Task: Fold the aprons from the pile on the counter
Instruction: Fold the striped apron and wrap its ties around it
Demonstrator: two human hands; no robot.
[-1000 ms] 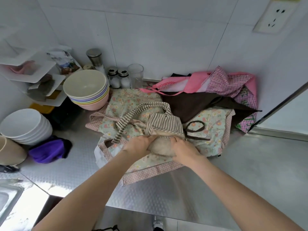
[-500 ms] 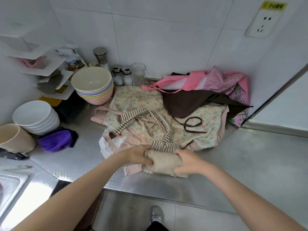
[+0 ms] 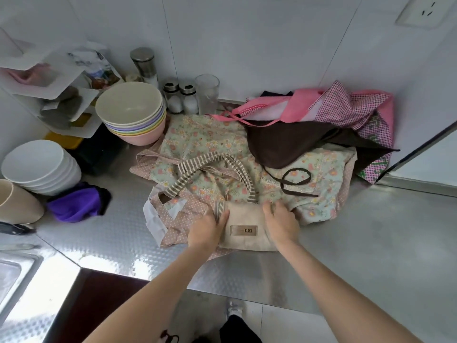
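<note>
A beige apron, folded into a small rectangle with a label on top, lies near the counter's front edge. Its brown-striped neck strap loops back over a floral apron spread beneath. My left hand grips the bundle's left end, thumb on top. My right hand rests flat on its right end, fingers spread. Behind lie a brown apron and a heap of pink checked aprons against the wall.
Stacked pastel bowls, white bowls, a beige cup and a purple cloth crowd the left. Shakers and a glass stand at the wall. A sink sits lower left. Steel counter extends right.
The beige bundle came toward the front edge and now lies flat with its label up. My hands went from clutching it to holding down its two ends.
</note>
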